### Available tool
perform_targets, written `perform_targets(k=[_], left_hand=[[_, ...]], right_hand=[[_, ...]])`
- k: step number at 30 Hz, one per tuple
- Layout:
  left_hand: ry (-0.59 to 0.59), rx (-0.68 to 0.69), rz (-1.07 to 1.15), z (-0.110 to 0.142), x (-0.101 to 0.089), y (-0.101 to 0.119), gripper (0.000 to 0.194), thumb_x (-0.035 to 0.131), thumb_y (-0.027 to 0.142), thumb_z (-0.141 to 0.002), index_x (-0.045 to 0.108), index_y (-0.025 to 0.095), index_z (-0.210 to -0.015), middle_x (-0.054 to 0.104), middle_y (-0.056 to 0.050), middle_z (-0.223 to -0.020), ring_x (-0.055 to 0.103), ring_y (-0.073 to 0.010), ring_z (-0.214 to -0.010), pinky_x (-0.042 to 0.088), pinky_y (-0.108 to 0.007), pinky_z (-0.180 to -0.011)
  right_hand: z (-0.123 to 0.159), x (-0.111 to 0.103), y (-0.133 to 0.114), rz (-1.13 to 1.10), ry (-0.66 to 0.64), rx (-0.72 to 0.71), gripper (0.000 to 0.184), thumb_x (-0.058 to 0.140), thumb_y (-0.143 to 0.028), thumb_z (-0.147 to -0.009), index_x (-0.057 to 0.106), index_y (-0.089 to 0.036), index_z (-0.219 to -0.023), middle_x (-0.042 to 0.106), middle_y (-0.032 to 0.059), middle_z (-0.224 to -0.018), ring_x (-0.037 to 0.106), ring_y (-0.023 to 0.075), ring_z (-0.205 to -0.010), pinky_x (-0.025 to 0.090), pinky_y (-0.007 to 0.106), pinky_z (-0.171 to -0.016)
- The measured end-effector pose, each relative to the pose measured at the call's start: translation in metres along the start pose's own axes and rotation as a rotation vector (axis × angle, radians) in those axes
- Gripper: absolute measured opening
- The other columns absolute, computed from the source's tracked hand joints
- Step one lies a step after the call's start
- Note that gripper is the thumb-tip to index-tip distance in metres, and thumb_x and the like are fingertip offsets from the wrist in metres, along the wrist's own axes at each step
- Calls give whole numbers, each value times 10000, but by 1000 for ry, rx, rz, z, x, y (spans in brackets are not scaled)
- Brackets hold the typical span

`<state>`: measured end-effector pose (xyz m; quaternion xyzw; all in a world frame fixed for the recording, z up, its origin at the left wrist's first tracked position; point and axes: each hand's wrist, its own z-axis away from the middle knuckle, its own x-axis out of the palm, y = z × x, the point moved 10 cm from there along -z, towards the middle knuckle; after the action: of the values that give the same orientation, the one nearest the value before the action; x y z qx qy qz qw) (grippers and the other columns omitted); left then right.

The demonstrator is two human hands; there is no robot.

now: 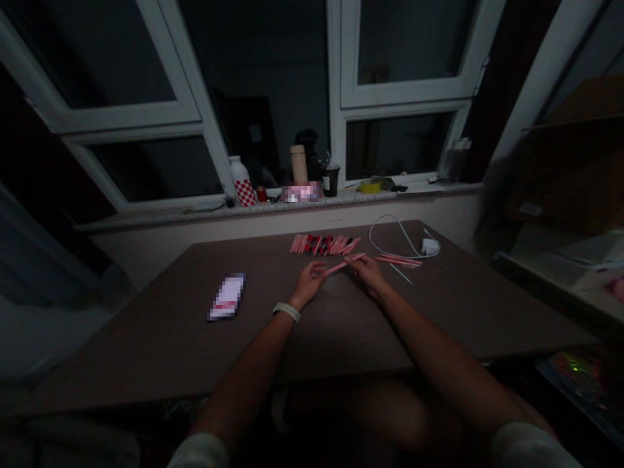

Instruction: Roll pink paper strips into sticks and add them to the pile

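Note:
A slim pink stick (337, 267), perhaps a pen, spans the gap between my two hands, just above the table (336, 338). My left hand (309, 283), with a pale watch on its wrist, pinches the near end. Around the far end close the fingers of my right hand (369, 273). Right behind my hands lies a row of pink, red and black sticks (319, 245), side by side. To the right of my right hand is a small bunch of pink sticks (400, 261), with a thin whitish rod (402, 274) in front. The dim light hides finer detail.
A phone (227, 297) lies at the left. A white cable (394, 253) loops to a charger plug (429, 246) at back right. The windowsill holds a checkered bottle (242, 182), a beige flask (298, 164), a dark cup (331, 180) and a yellow container (370, 186).

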<state>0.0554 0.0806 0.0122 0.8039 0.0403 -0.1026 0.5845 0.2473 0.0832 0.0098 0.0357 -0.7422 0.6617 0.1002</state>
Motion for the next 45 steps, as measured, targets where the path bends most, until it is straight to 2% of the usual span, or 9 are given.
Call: perform_targets(k=[6,12,19,26,31,35,37,41,45], left_hand=[[-37,-48,-2,-1,5,-5,363,557,433,-831,596,138,-1039,652,-33,-728,576,-130,-642,402,-218,-579],[-26,8,-25,1,5,2,394,668,354,-748,592,138,-1069,642,-26,-823,531,-91,-604,394,-201,-580],[-86,-13,-33,2,10,3,367,543,426,-840,589,136,-1060,634,-15,-706,566,-122,-623,391,-212,-569],[-103,41,-144,3,13,8,314,584,397,-807,637,132,-967,650,-21,-725,591,-144,-679,433,-234,-642],[-99,95,-257,6,13,20,422,456,485,-875,656,137,-744,636,-31,-684,573,-157,-696,437,-253,-670],[-85,29,-184,6,13,12,358,588,452,-795,642,133,-947,650,-27,-749,575,-151,-691,431,-239,-633],[-74,32,-179,5,12,11,359,590,456,-791,635,132,-940,645,-27,-754,573,-150,-688,430,-242,-637],[-91,89,-246,4,12,16,482,422,540,-878,662,138,-762,622,-28,-675,571,-158,-681,427,-269,-695],[-114,41,-247,5,13,13,594,333,583,-900,668,140,-687,612,-32,-616,571,-157,-639,425,-274,-689]], right_hand=[[1,1,-3,10,-3,-1,486,778,-525,-567,682,-141,-848,547,-38,-536,374,66,-439,249,203,-423],[-1,1,-1,15,-14,-14,483,768,-534,-580,675,-144,-849,514,-51,-508,371,67,-433,239,200,-420],[-2,3,2,22,-40,-8,475,756,-527,-605,669,-147,-877,509,-55,-504,381,63,-418,257,186,-402],[-4,4,9,52,-63,29,462,734,-529,-647,664,-156,-911,531,-46,-491,410,65,-386,272,168,-369],[-6,5,13,13,-66,54,404,747,-490,-656,658,-171,-887,667,24,-701,577,101,-535,356,159,-407],[-4,8,12,10,-81,66,371,740,-458,-675,655,-170,-894,703,70,-852,654,143,-678,380,154,-439],[-2,9,11,20,-89,64,373,733,-457,-685,657,-165,-903,706,80,-876,668,159,-726,389,153,-456],[-1,10,9,13,-96,59,389,732,-466,-681,656,-166,-918,710,80,-904,679,180,-786,408,163,-481],[-1,8,9,-16,-81,71,386,757,-453,-655,657,-171,-898,715,66,-884,677,170,-760,420,172,-487]])
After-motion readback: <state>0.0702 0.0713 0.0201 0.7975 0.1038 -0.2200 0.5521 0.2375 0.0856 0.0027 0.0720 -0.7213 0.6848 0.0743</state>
